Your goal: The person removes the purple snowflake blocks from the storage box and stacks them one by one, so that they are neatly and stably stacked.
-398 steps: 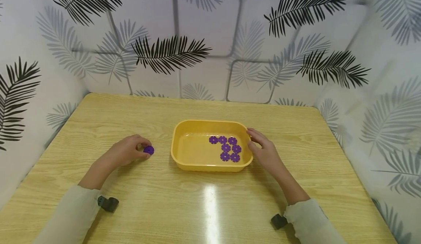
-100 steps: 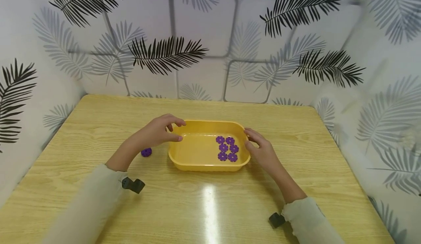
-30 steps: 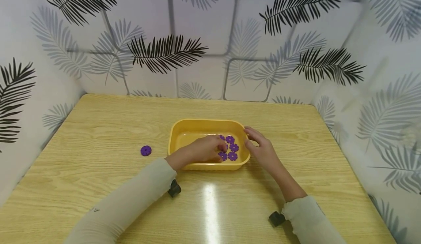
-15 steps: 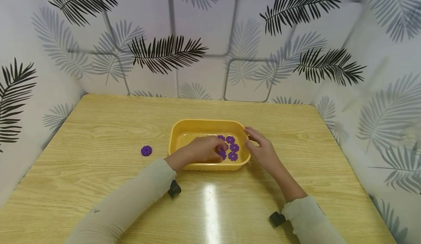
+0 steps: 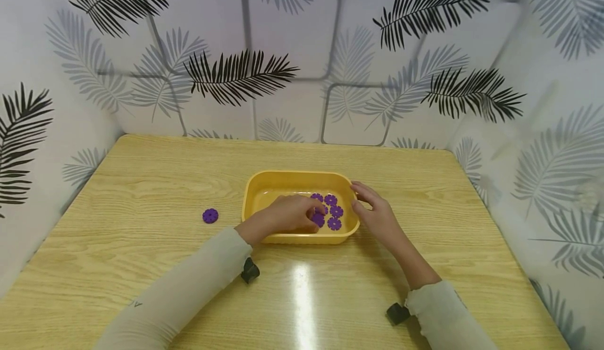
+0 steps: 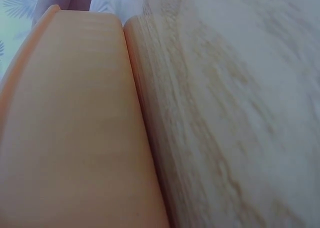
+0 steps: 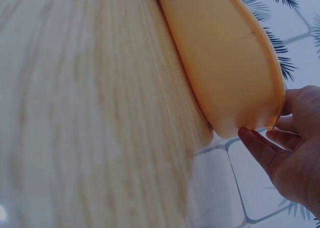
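A yellow plastic tray (image 5: 269, 239) stands mid-table in the head view. My left hand (image 5: 293, 212) reaches over its front rim, thumb and fingertips around a purple notched disc (image 5: 318, 220) at the tray floor. Several more flat purple notched discs (image 5: 334, 223) lie at the tray's right end, some partly behind my fingers. With my right hand (image 5: 375, 208) I hold the tray's right end, and the right wrist view shows the fingers (image 7: 257, 143) at its outer wall and rim. The left wrist view shows only the tray's outer wall (image 6: 80, 123), not my left hand.
On the wooden table (image 5: 155, 177), left of the tray, sits a thick purple notched disc piece (image 5: 209, 215). Leaf-patterned covering (image 5: 292, 103) rises behind the table and at both sides. A dark wrist camera (image 5: 250, 271) hangs below the left sleeve.
My left hand has moved from the piece on the table into the tray, where fewer discs now lie. Most recently, the disc at its fingertips has tilted up. My right hand stays put.
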